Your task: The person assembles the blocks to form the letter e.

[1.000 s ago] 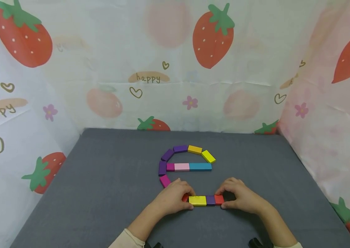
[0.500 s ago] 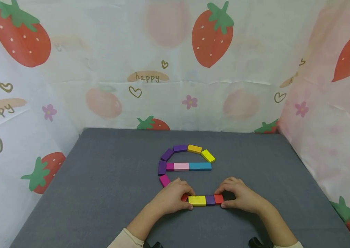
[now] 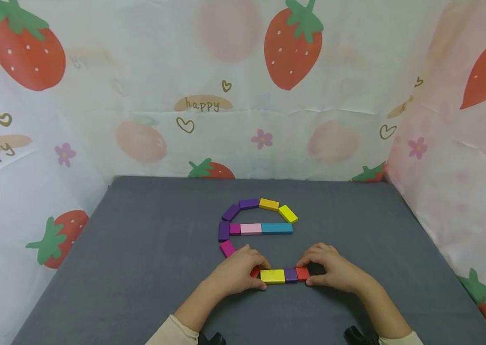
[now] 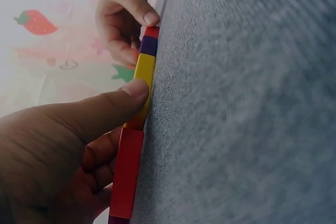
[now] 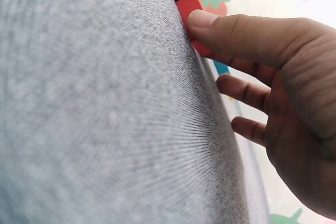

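In the head view a row of coloured blocks lies on the grey cloth near the person. My left hand (image 3: 236, 272) pinches the left end of the yellow block (image 3: 272, 276), thumb on its near side. A longer red block (image 4: 126, 174) adjoins that end, mostly covered by the hand in the head view. Beyond the yellow one sits a small purple block (image 3: 291, 275), then a small red block (image 3: 302, 274) at the right end. My right hand (image 3: 335, 268) pinches this last block between thumb and finger; its other fingers (image 5: 247, 93) are apart from it.
Behind the hands, several purple, orange, yellow and magenta blocks (image 3: 227, 248) form a curve. A straight bar of magenta, pink and blue blocks (image 3: 276, 229) crosses inside it. Strawberry-print cloth (image 3: 294, 129) walls the grey tabletop (image 3: 161, 230) at the back and sides.
The head view has tilted slightly, so everything sits a little higher in it. Both hands keep their pinch, and the blocks stay in the same arrangement.
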### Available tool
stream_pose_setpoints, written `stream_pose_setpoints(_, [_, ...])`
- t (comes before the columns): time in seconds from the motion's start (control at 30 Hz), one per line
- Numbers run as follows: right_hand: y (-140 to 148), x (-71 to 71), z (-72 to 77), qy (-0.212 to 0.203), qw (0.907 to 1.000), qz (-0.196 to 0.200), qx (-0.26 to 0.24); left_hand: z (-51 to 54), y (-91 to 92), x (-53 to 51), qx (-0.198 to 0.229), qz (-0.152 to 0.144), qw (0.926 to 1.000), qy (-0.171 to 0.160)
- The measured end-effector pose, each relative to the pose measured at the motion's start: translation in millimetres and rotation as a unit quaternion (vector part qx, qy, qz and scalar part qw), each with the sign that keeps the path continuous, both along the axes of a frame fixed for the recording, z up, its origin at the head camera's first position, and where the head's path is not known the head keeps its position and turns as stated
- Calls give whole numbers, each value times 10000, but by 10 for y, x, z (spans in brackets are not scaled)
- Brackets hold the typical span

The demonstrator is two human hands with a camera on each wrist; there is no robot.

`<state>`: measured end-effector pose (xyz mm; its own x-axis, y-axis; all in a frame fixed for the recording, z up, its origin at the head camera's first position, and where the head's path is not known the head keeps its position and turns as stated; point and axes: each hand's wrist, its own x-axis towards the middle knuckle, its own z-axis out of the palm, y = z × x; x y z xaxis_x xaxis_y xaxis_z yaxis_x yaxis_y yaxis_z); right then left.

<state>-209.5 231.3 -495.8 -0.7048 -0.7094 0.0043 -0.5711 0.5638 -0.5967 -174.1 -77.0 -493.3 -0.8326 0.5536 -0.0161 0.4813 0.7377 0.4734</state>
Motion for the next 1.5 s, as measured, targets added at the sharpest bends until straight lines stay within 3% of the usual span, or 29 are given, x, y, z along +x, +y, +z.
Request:
stream_pose_setpoints(0.13, [6, 2, -1, -29, 10000, -12, 14, 22, -14, -15, 83, -109, 9999, -39])
stream_pose_setpoints(0.37, [-14, 2, 5, 24, 10000, 45, 44, 102, -125, -71, 586, -137, 9977, -327])
stream_pose_setpoints(0.6, [-41, 27, 40, 36, 10000, 4, 82, 306, -293, -117, 861, 31, 9949, -516])
stream_pose_setpoints(0.7, [-54, 30, 60, 139, 9999, -26, 61, 395, -374, -121, 780, 162, 9955, -519])
stream_pose_setpoints(1.0, [-43, 51, 130, 588, 9980, -154, -166, 538, -626, -86, 369, 224, 9988, -231])
stream_pose_setpoints(1.5, [18, 128, 266, 1526, 9861, -555, -358, 604, -1019, 56, -4, 158, 9990, 428])
